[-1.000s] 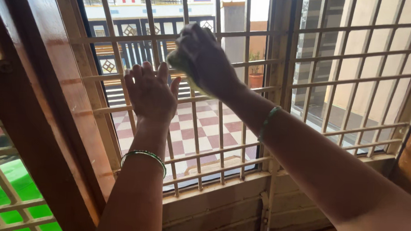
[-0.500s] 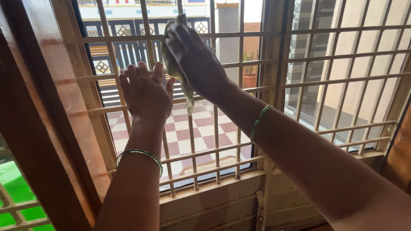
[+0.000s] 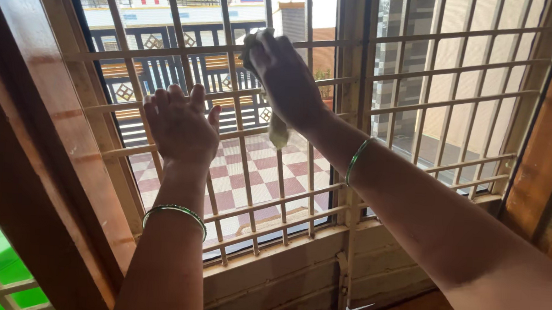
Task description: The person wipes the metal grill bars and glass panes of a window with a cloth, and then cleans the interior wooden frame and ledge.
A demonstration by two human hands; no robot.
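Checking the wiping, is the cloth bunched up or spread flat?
Bunched up: the right hand grips the cloth in a wad, one end dangling below.

Daylight pours through a cream window grille (image 3: 417, 99) in a brown wooden frame (image 3: 49, 162), chequered terrace (image 3: 256, 166) beyond.

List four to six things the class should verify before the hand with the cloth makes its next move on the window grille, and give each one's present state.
1. Cloth gripped in right hand: ok, fingers closed around it.
2. Cloth touching the grille: ok, pressed against a bar, its tail hanging below the hand.
3. Left hand braced: ok, flat against the bars.
4. Bangles away from the bars: ok, both sit on the forearms.
5. Bars already clean: cannot tell, backlit.
6. Latch on lower frame fastened: cannot tell.
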